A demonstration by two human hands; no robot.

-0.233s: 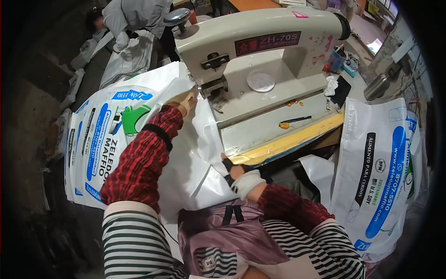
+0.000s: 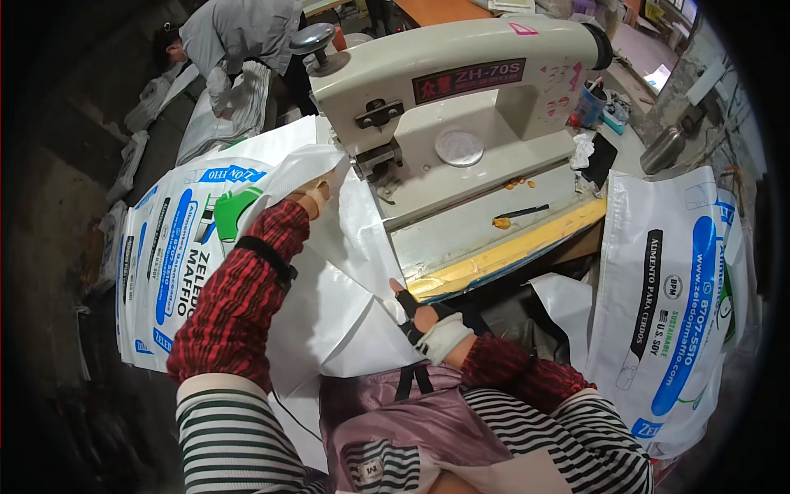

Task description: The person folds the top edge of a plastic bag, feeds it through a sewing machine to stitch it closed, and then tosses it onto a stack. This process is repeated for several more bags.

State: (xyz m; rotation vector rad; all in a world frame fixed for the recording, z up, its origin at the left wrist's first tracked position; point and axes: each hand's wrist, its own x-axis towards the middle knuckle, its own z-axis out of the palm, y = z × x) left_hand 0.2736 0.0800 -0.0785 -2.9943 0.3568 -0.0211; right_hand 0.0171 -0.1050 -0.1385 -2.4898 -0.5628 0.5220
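A white printed sack (image 2: 329, 284) lies across the table in front of me, its plain side facing up and creased. My left hand (image 2: 313, 198) is closed on its upper part, close to the sewing machine's needle end; the fingertips are partly hidden by the raised fold. At the table's near edge, my right hand (image 2: 421, 317), in a dark and pale fingerless covering, pinches the sack's right edge with the thumb uppermost. The cream sewing machine (image 2: 527, 99) stands just beyond both hands, with its presser and needle area (image 2: 380, 156) beside the sack's edge.
More printed sacks (image 2: 156, 272) are stacked at the left. Another printed sack (image 2: 650, 313) hangs at the right. A black-handled tool (image 2: 522, 216) lies on the machine bed, near a yellow edge strip (image 2: 510, 251). A person (image 2: 239, 41) bends over a sack pile (image 2: 234, 107).
My left hand has shifted slightly left and toward me, and the sack's near part has folded up more between my hands. My right hand stays at the sack's edge.
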